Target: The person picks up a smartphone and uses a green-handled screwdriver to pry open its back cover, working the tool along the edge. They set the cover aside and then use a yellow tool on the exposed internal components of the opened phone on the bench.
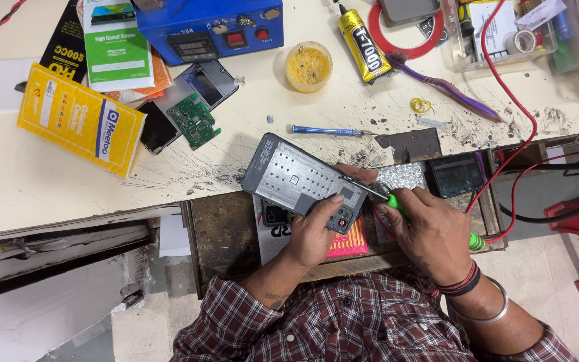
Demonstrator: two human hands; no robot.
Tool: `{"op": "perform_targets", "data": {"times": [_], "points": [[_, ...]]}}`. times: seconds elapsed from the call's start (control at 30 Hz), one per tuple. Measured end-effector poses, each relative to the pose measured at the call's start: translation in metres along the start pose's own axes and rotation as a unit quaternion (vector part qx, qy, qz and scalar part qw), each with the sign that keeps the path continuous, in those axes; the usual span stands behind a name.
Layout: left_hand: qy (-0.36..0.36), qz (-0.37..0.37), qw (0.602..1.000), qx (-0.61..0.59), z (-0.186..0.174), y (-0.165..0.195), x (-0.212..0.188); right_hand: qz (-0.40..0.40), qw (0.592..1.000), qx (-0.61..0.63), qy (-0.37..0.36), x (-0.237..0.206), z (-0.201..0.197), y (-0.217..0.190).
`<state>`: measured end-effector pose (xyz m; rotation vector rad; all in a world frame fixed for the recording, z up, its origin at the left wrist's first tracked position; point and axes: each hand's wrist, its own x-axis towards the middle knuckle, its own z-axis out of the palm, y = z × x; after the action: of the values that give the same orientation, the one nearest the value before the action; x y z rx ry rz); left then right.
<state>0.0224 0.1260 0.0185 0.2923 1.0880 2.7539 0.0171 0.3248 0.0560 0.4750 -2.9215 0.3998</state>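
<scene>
Opened phone (299,181) gripped by left hand (313,231); right hand (430,231) clamps green screwdriver (383,196).

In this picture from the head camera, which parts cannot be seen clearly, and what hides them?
- Screwdriver tip, head view: too small to tell which screw it touches on the opened phone.
- Phone's near corner: covered by the left hand.
- Screwdriver's green handle: mostly inside the right hand.
- Card under the phone: mostly hidden by phone and left hand.
- Blue machine: cut off by the top edge.
</scene>
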Motion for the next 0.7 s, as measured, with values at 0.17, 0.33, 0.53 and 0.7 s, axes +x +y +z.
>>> {"op": "perform_targets", "data": {"times": [0.17,0.33,0.53,0.7], "points": [[0.001,-0.001,1.000,-0.007,-0.0011,-0.0014,0.0010,0.000,1.000,0.002,0.008,0.0008,-0.0007,-0.0001],[0.001,0.006,1.000,-0.004,-0.0003,-0.0006,0.0010,0.007,1.000,-0.007,-0.003,0.0006,-0.0017,-0.0004],[0.000,0.005,1.000,0.006,0.0013,0.0031,0.0015,0.008,1.000,-0.011,0.006,0.0018,-0.0026,-0.0022],[0.005,-0.006,1.000,0.006,0.0025,0.0046,0.0011,0.011,1.000,-0.017,0.005,0.0028,-0.0036,-0.0028]]}}
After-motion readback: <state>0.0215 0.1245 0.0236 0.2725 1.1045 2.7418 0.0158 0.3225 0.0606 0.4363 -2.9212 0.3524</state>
